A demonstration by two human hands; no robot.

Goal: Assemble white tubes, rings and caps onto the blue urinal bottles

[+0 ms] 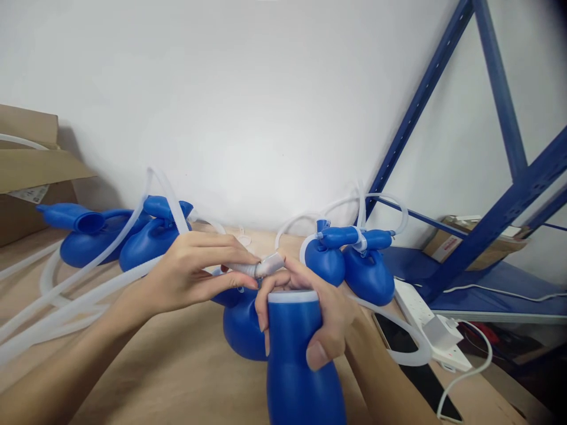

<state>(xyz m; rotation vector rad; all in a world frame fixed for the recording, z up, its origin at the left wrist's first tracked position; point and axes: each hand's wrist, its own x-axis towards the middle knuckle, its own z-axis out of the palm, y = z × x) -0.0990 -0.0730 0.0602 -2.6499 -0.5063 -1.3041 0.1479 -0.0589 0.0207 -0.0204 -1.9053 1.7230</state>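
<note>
My left hand [199, 268] pinches the ribbed end of a translucent hose [245, 270] between thumb and fingers. A clear elbow connector [271, 264] sits at the hose's tip, beside the index finger of my right hand [325, 307]. That hand is wrapped round a blue plastic tube-shaped piece [296, 354] with a white rim, which stands in front of me. Right behind it is a round blue bottle [243, 327], partly covered by the piece and my fingers. Whether my right fingers touch the connector, I cannot tell.
Blue bottles with hoses stand at the left [146, 245] and the right [370, 274]. A cardboard box [39, 171] is at far left. On the right lie a dark phone-like slab [416, 378] and a white power strip [425, 319], beside a blue metal rack [500, 189].
</note>
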